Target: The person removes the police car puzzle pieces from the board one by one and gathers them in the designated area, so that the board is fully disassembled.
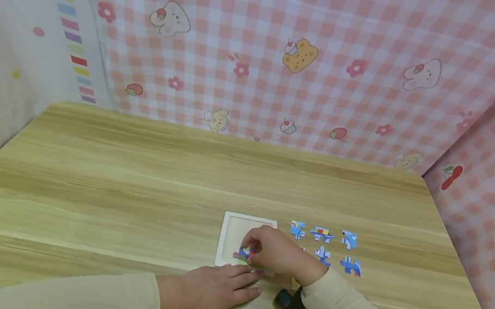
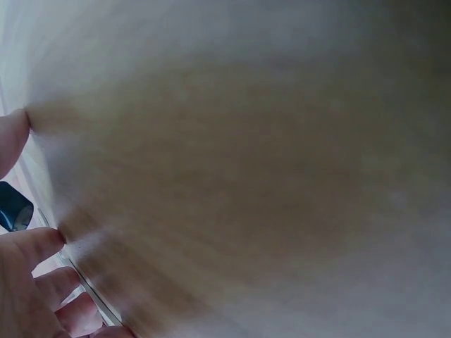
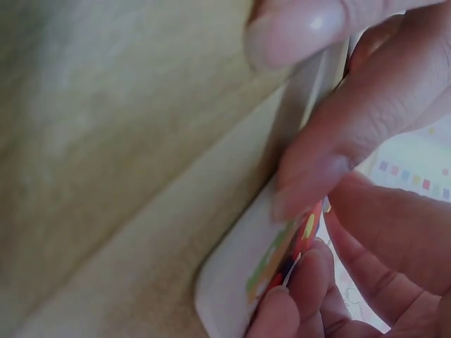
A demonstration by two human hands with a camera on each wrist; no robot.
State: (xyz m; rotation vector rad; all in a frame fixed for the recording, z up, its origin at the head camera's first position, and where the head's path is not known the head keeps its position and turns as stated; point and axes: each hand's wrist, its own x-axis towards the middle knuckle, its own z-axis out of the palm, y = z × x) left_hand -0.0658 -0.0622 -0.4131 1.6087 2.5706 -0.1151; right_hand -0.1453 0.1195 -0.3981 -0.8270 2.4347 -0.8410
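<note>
A shallow white-rimmed puzzle tray (image 1: 222, 238) lies on the table. Over its near part, my right hand (image 1: 282, 254) pinches a blue and red jigsaw piece (image 1: 242, 253) between thumb and fingers. The piece's red and yellow print (image 3: 308, 227) shows close up in the right wrist view, beside a green and orange printed patch (image 3: 262, 267) inside the rim. My left hand (image 1: 212, 298) lies palm down with fingers spread, its fingertips at the tray's near edge. The right hand hides the tray's right part. In the left wrist view, only the left fingers (image 2: 56, 285) and blurred tabletop appear.
Right of the tray, several loose blue jigsaw pieces lie in two rows, among them one with a red and yellow patch (image 1: 322, 233) and a corner one (image 1: 351, 266). A black wrist device (image 1: 290, 301) sits under the right wrist. Patterned cloth (image 1: 259, 90) walls the table's back.
</note>
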